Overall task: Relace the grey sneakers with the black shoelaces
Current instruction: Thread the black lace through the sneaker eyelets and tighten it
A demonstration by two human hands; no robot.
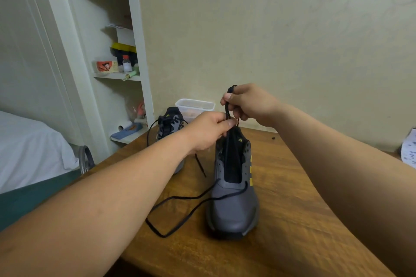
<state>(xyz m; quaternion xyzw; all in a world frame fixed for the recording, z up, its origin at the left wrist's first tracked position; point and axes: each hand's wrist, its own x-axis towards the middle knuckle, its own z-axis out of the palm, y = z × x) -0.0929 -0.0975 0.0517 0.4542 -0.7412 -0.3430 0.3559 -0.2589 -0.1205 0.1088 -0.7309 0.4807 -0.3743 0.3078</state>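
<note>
Sneaker in front: one grey sneaker [234, 207] stood on the brown wooden surface [292, 220], toe toward the person, between the two arms. Most of its holes looked bare, so I think the lacing was only starting.
Black shoelace: the black shoelace [227, 112] went up from the top of the shoe and through both hands. Another part lay in a loose loop on the surface, left of the toe and across it. I could not tell which holes it went through.
Left hand: the left hand [209, 130] was just above the tongue of the shoe. Its grip was pinching the lace between thumb and fingers, I think to stop it sliding.
Right hand: the right hand [249, 105] was a bit higher and farther back. Its grip was curled round the lace, and a bit of lace stuck up past the fingers. Held like that, the lace was tight between the hands, maybe to pull it straight.
Other sneaker: the second grey sneaker [168, 123] stood behind the left arm, partly hidden. It had a black lace in it.
Next move: a lace tip likely had to go into a hole, which would need a steady pinch.
Farther out: a clear plastic box [194, 107] sat at the back by the wall. A white shelf [117, 76] with small things stood to the left, near a bed [29, 146] with a white sheet.
</note>
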